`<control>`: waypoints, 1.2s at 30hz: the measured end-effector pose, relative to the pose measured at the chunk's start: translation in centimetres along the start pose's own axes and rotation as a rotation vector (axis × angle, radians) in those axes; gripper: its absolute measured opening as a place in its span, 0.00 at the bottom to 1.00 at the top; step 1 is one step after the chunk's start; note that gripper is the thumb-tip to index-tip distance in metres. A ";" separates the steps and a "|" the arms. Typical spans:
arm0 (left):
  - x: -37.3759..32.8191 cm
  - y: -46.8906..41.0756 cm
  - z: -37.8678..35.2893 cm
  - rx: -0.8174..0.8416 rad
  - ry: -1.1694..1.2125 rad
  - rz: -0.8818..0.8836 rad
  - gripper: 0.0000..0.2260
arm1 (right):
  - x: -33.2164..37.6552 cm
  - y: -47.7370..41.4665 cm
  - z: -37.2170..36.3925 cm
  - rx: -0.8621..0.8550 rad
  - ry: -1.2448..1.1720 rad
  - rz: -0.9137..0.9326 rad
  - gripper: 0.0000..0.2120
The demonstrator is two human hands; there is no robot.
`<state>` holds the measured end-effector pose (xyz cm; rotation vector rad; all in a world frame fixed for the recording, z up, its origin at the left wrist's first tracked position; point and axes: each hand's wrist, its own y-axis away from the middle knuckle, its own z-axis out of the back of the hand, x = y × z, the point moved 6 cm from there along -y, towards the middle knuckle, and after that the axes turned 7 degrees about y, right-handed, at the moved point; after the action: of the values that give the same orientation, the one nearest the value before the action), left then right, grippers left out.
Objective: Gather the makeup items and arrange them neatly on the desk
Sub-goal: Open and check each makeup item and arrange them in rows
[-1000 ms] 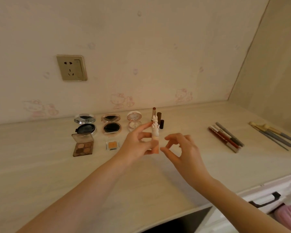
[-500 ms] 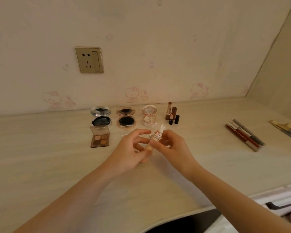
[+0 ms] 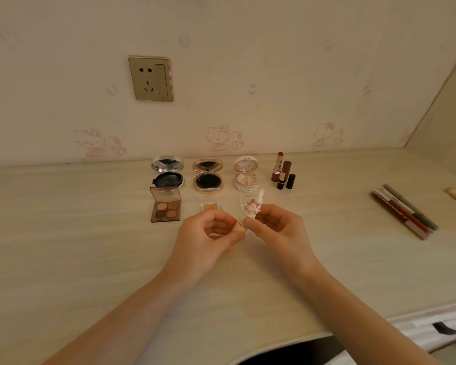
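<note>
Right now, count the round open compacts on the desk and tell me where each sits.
3, in a row by the wall: silver compact left, rose-gold compact middle, pale compact right. None looks hidden.

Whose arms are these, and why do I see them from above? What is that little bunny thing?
There is no machine here. A person wears a camera on the head, so the picture shows their own arms from above. The left hand and the right hand both pinch a small lipstick with a bunny on its cap. On the desk lie three open round compacts, an eyeshadow palette, standing lipsticks and a bundle of pencils.
</note>
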<state>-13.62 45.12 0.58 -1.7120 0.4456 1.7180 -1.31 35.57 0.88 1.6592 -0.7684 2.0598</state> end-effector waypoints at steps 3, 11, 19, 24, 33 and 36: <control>0.1 0.2 -0.1 0.005 0.019 -0.014 0.08 | 0.0 0.2 -0.1 0.044 -0.005 0.025 0.10; -0.3 0.9 -0.5 -0.013 -0.111 -0.159 0.08 | 0.2 0.6 0.2 -0.033 0.059 0.051 0.08; -0.2 0.8 -0.2 -0.030 -0.161 -0.184 0.09 | 0.2 0.8 0.3 -0.038 0.027 0.032 0.15; -0.6 1.1 -0.7 0.006 -0.192 -0.214 0.10 | 0.2 0.9 0.5 -0.090 0.039 0.038 0.13; -0.9 1.2 -0.9 0.034 -0.206 -0.243 0.09 | 0.3 0.9 0.5 -0.074 -0.005 0.048 0.12; -0.8 1.2 -0.9 0.035 -0.206 -0.237 0.10 | 0.3 0.8 0.6 -0.077 -0.043 0.049 0.13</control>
<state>-13.81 43.52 0.99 -1.4783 0.1707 1.6793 -1.39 34.53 1.08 1.6637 -0.8995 2.0069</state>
